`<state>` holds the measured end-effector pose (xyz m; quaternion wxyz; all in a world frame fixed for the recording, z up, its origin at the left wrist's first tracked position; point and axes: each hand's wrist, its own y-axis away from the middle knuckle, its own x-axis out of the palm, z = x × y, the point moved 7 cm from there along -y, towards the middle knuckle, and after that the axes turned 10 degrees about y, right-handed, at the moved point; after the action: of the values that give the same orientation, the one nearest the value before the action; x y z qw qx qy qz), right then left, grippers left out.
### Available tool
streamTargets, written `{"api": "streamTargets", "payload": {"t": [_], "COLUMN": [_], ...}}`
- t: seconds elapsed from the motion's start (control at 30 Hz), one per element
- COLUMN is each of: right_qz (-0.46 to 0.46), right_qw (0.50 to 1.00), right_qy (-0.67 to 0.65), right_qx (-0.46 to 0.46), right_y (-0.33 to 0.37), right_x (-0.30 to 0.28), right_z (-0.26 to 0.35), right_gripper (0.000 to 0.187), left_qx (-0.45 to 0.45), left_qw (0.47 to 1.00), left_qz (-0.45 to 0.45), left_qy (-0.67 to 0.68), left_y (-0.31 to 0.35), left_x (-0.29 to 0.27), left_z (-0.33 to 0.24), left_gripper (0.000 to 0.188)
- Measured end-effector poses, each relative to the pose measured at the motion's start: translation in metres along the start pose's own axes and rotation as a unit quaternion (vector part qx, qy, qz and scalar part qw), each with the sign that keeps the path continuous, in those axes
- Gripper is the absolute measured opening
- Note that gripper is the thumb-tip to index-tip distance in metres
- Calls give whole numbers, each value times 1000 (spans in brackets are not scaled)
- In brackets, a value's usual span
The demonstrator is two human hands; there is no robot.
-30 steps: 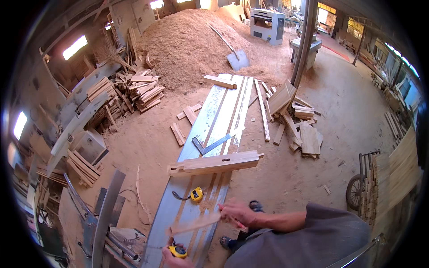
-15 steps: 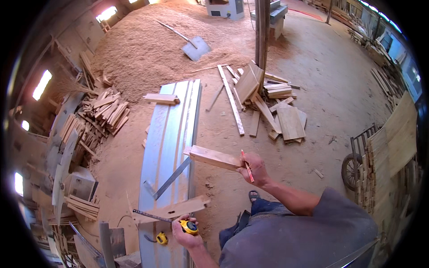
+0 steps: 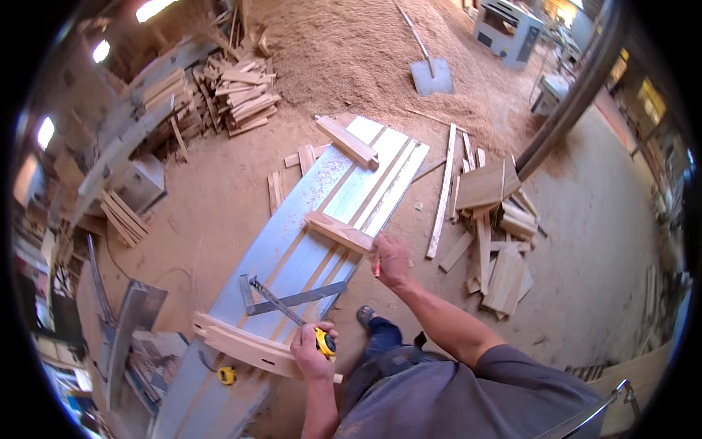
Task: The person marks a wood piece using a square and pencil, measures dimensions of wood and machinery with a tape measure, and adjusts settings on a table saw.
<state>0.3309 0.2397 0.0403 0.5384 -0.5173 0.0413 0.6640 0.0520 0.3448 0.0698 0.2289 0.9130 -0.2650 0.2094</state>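
My left hand (image 3: pixel 313 354) is closed around a yellow tape measure (image 3: pixel 325 342). Its blade (image 3: pixel 278 300) sticks out toward the far left, passing over a metal carpenter's square (image 3: pixel 301 297) on the long grey work table (image 3: pixel 274 241). In my right hand (image 3: pixel 393 261) is a red pencil (image 3: pixel 377 266), its fingers closed at the near end of a wooden block (image 3: pixel 338 232). That block lies across the table; whether my fingers grip it too, I cannot tell. Beside my left hand lies a slotted wooden rail (image 3: pixel 252 351), close to a second yellow tape measure (image 3: pixel 227 375).
Another wooden piece (image 3: pixel 347 143) rests at the table's far end. Offcuts (image 3: pixel 504 278) lie heaped on the floor at right, by a post (image 3: pixel 578 88). More wood (image 3: pixel 245 95) is stacked at far left. A shovel (image 3: pixel 431 76) lies on a sawdust heap (image 3: pixel 329 58).
The view has turned, so the table now slants across it. The wooden block by my right hand has swung fully over the table. My left hand keeps the tape measure, its blade now crossing the square.
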Motion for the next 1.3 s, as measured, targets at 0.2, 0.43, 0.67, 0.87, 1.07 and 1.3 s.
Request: {"api": "streamTargets", "payload": {"t": [0.2,0.43,0.67,0.87,1.07,1.3], "right_qz": [211,89,149,419,513,592], "right_qw": [975,990,987,782,626,735], "right_qy": [-71,77,-29,-359,-516,-329], "right_qx": [-3,-78,-59,292,279,23], "right_y": [-54,-218,-270,-185,-109,-123], "right_x": [51,93,164,112,77,76], "right_z": [-12,-71,-128,-125,-100,-97], "right_gripper": [17,48,33,32,34,19], "left_qx": [-1,-8,-8,1,-19,-23], "left_qw": [1000,990,978,959,963,962], "left_qz": [-16,-140,-166,-222,-192,-192], "left_qy": [23,-1,125,176,186,190], "left_y": [-47,-76,-106,-144,-168,-174], "left_x": [44,42,78,110,136,146], "left_z": [10,8,65,103,114,120], "left_gripper": [32,36,33,39,55,64]}}
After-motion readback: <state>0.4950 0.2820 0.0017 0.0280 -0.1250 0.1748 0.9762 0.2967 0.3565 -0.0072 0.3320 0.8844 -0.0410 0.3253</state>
